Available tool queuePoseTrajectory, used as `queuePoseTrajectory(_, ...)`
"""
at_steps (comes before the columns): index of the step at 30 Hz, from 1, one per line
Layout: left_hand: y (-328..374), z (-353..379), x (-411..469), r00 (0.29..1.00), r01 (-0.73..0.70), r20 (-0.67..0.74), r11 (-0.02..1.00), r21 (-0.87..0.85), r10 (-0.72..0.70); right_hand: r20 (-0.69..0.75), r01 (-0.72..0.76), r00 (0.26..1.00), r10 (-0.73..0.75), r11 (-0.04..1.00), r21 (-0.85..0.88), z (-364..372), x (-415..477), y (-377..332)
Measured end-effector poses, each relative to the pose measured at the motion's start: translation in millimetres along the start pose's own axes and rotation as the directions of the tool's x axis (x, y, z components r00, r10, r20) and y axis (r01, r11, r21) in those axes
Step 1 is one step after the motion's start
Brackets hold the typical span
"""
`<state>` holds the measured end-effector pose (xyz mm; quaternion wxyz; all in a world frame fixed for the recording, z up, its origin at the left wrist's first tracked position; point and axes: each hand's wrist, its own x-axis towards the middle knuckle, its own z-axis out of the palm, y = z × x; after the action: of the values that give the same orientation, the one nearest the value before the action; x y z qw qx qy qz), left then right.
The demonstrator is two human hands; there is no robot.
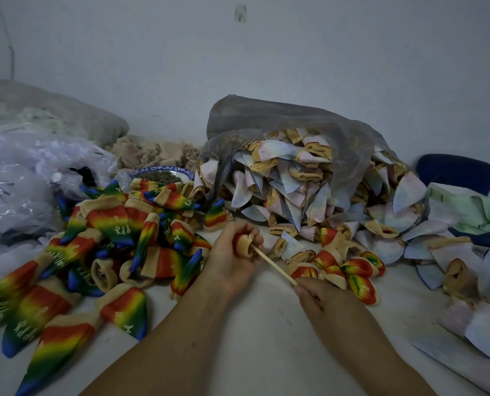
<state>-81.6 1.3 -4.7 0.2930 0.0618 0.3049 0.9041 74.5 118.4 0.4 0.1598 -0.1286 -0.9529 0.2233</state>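
Observation:
My left hand (pixel 231 260) grips a small bunched fabric piece (pixel 245 244), red with a beige cuff, above the white table (pixel 260 338). My right hand (pixel 320 295) pinches a thin wooden stick (pixel 275 265) whose far end is pushed into the cuff opening of that piece. To the left lies a heap of rainbow cone-shaped fabric pieces (pixel 101 258) with white lettering. Several partly turned red and beige pieces (pixel 349 270) lie just right of the stick.
A grey plastic bag (pixel 280 124) spills pale inside-out fabric cones (pixel 300 195) at the back right. A blue-rimmed dish (pixel 163 172) stands behind the rainbow heap. Clear plastic bags (pixel 29 178) fill the left. A dark blue chair back (pixel 455 172) stands at the right.

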Motion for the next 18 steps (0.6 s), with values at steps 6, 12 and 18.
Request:
queuePoseTrajectory(6,-1.6,0.5,-0.5,1.000,-0.002,-0.017,0.995,0.102,0.004,0.126,-0.004,0.992,0.002,1.000,0.022,-9.8,1.5,2.9)
queuePoseTrajectory(12,0.2,2.2,-7.8,0.971,0.086,0.227,0.996,-0.025,-0.078,0.194,-0.017,0.981,0.001,0.997,0.080,-18.8,0.9,3.1)
queuePoseTrajectory(18,-0.1,5.5,-13.4,0.939,0.164,0.323,0.980,-0.114,-0.120,0.151,0.008,0.988,-0.029,0.990,0.140,-10.6,-2.5,-2.9)
